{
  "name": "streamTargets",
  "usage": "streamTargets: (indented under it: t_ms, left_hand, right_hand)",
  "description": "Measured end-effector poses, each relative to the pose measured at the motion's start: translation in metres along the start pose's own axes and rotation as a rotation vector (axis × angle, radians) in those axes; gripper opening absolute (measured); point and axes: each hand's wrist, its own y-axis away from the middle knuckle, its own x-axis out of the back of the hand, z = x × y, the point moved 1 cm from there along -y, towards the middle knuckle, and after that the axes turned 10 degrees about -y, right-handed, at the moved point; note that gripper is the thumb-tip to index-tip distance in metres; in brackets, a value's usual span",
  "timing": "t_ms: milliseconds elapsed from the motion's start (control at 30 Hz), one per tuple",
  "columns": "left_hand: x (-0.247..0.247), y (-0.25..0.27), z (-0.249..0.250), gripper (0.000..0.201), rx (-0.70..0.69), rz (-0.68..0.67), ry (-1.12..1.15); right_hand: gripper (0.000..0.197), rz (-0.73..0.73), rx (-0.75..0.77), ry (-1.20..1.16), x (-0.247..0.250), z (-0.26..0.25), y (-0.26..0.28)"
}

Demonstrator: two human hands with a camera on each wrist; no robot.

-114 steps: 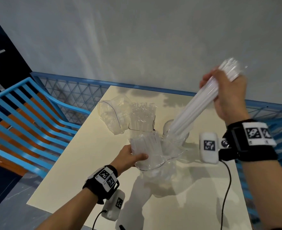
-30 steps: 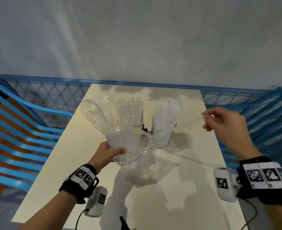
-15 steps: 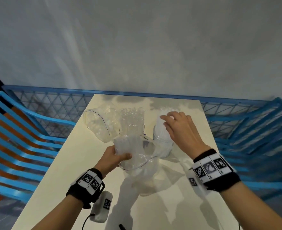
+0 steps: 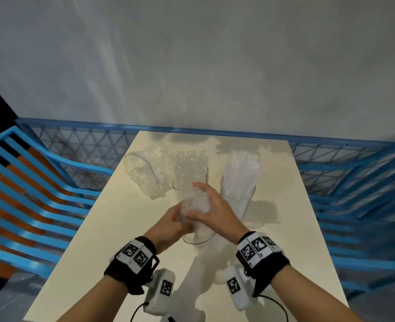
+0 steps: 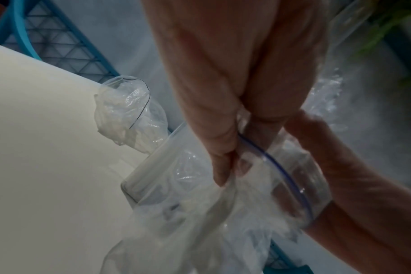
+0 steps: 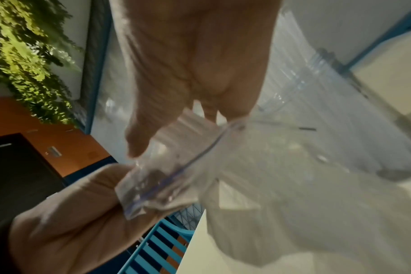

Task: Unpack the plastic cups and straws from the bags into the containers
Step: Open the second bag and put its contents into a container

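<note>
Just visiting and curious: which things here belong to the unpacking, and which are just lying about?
In the job:
- zip bag, held by left hand and right hand
- container of straws
- container of cups

Lying about:
- crumpled empty bag
- blue chairs

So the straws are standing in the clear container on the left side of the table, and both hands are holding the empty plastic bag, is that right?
Not quite. The straws stand in the clear container on the right side of the table, not the left, as the head view shows. The rest holds: the left hand and right hand both hold the plastic bag.
</note>
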Motion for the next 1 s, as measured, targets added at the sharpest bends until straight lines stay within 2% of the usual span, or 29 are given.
streamTargets:
  t_ms: [100, 200, 300, 400, 467, 567, 667, 867, 1000]
  left_hand:
    - [-0.002, -0.001, 0.001, 0.043, -0.001, -0.016, -0.001]
    - [-0.002, -0.002, 0.004, 0.032, 0.012, 0.023, -0.023]
    - [0.001, -0.003, 0.005, 0.035, 0.036, 0.052, -0.041]
    - [0.005, -0.004, 0.004, 0.024, 0.045, 0.068, -0.054]
    - [0.007, -0.005, 0.005, 0.026, 0.053, 0.089, -0.043]
    - [0.008, -0.006, 0.009, 0.024, 0.051, 0.116, -0.023]
    - [0.01, -0.005, 0.013, 0.021, 0.071, 0.135, -0.054]
    - [0.023, 0.0, 0.002, 0.022, 0.121, 0.159, -0.097]
    - [0.032, 0.005, -0.008, 0.02, 0.173, 0.2, -0.113]
  right_hand:
    - [0.036, 0.166, 0.043, -0.112, 0.001, 0.001, 0.001]
    - [0.022, 0.274, 0.066, -0.151, 0.008, -0.003, 0.002]
    - [0.01, 0.369, 0.065, -0.247, 0.024, -0.01, -0.001]
    - [0.016, 0.426, 0.031, -0.388, 0.044, -0.018, -0.006]
    - [0.015, 0.438, 0.012, -0.455, 0.055, -0.025, -0.009]
    - [0.013, 0.406, 0.007, -0.507, 0.061, -0.034, -0.012]
    - [0.014, 0.436, 0.012, -0.515, 0.065, -0.046, -0.015]
    - [0.016, 0.537, 0.13, -0.55, 0.084, -0.086, -0.02]
    - [0.015, 0.635, 0.188, -0.692, 0.104, -0.101, -0.03]
